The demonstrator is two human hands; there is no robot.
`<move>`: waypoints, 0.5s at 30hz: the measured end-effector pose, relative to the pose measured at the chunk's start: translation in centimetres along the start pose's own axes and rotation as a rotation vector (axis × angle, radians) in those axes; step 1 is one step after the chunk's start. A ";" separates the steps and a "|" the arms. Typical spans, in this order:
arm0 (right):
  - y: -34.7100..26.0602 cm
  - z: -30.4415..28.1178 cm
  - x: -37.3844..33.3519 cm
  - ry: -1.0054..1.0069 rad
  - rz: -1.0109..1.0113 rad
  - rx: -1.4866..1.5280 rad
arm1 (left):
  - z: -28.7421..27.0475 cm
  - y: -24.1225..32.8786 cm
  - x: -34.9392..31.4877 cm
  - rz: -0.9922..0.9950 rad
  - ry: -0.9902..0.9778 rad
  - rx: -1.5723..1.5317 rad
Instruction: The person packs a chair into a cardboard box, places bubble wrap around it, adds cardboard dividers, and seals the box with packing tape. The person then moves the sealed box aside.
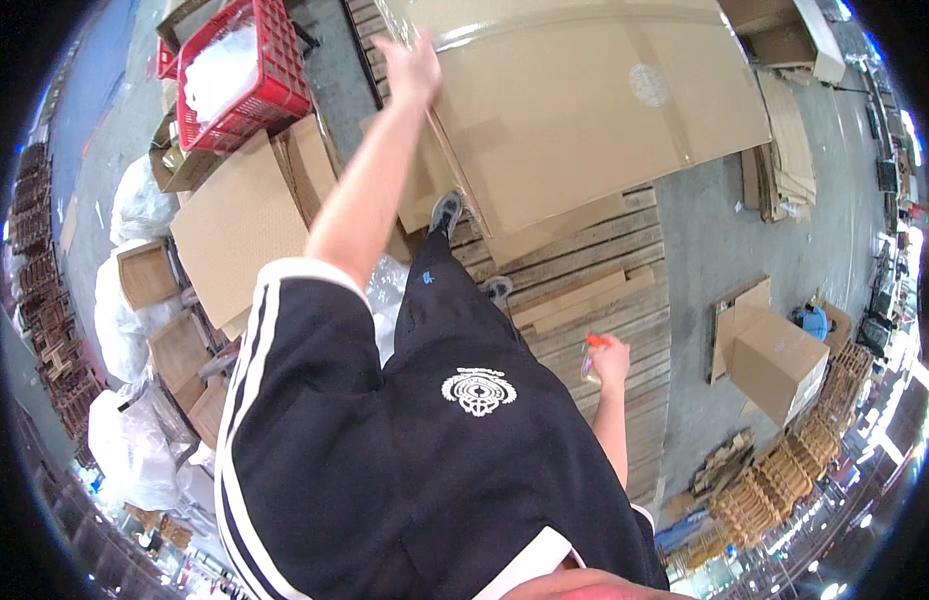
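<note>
A large brown cardboard box lies ahead of me on a slatted wooden pallet. A strip of clear tape runs across its far part. My left hand reaches out to the box's left edge, at the near end of that strip. Its fingers look spread, though slightly blurred. Low on the right, apart from the box, my right hand is closed around a small orange-and-clear tool. The hand hides most of the tool, so its exact kind is unclear.
Flat cardboard pieces lie on the pallet by my feet. A red plastic crate with white material stands at far left, above cardboard sheets. Wrapped wooden chairs line the left. Another carton stands on the right.
</note>
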State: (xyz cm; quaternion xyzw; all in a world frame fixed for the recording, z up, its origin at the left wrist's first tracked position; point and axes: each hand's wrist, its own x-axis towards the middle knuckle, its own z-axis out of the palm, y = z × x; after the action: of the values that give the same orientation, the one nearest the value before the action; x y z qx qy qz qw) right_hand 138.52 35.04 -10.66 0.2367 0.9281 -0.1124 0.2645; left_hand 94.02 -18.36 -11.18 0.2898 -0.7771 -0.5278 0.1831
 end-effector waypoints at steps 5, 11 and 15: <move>11.7 7.7 -1.4 -0.295 0.269 0.074 | -4.0 4.8 -25.4 -0.145 -0.139 -0.307; 17.8 11.1 -6.9 -0.499 0.192 0.257 | -5.3 2.4 -40.0 -0.056 -0.553 0.149; 20.0 12.8 -7.9 -0.424 0.205 0.612 | -4.7 4.8 -42.8 0.331 -1.084 0.445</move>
State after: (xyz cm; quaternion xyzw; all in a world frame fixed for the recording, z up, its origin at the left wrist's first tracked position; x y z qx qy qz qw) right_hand 160.03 45.01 -18.69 0.3677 0.7478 -0.4036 0.3776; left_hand 128.30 7.19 -4.07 -0.1138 -0.8861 -0.3896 -0.2240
